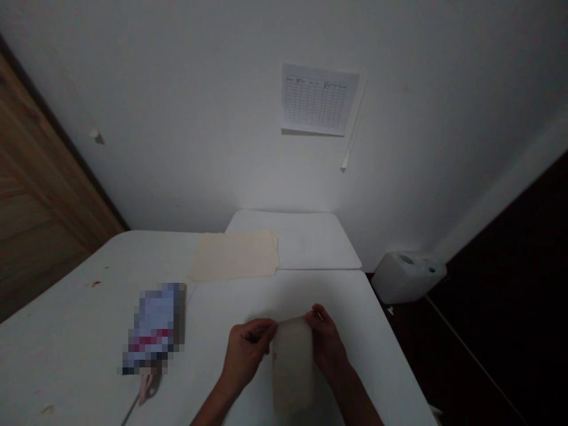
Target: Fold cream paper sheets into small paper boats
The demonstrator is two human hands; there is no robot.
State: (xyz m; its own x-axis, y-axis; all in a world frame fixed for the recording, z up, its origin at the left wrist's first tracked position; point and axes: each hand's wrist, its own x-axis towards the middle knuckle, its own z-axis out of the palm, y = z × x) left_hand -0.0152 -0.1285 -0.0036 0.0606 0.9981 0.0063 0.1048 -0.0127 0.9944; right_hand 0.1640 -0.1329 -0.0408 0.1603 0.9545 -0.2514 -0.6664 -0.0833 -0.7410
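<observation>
A narrow beige rectangular sheet (293, 367) hangs between my hands over the front of the white table. Whether it is cloth or paper, I cannot tell. My left hand (248, 349) pinches its upper left corner between thumb and fingers. At the upper right corner, my right hand (326, 340) grips the same sheet with bent fingers. The top edge runs fairly straight between the two grips, tilted slightly up to the right. Farther back lies a small stack of larger cream sheets (235, 254), flat and with uneven edges.
Left on the table (213, 355) is a pixelated blue, white and red item (153, 331), with a pinkish loop (145, 387) below it. A white board or second tabletop (306, 236) meets the wall. A printed chart (317, 100) hangs above. A white plastic jug (406, 277) stands at right.
</observation>
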